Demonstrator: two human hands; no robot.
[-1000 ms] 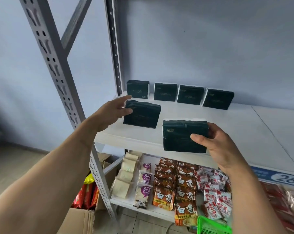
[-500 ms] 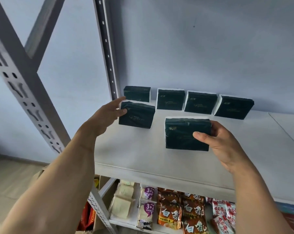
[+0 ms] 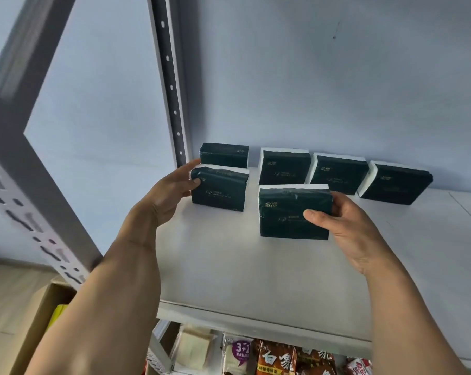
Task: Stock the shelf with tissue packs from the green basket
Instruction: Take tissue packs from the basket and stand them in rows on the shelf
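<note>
My right hand (image 3: 356, 228) holds a dark green, plastic-wrapped rectangular tissue pack (image 3: 294, 212) upright, thumb across its front face and fingers behind. My left hand (image 3: 169, 196) grips a second dark green tissue pack (image 3: 219, 189) by its left end, thumb on the front, fingers reaching round the back.

Over the last second both packs have travelled from the front lip of the white flat shelf board (image 3: 229, 266) deep towards the wall. The left one now stands just in front of the leftmost pack of the back row (image 3: 225, 155); the right one sits before the second and third. I judge a second row is starting, and both packs look ready to be let go.

The wrappers are glossy film, creased, with faint gold lettering; white tissue edges show along the tops. The shelf is smooth and matt, the grey perforated steel upright (image 3: 172, 85) behind it hard-edged. The green basket is out of view.
</note>
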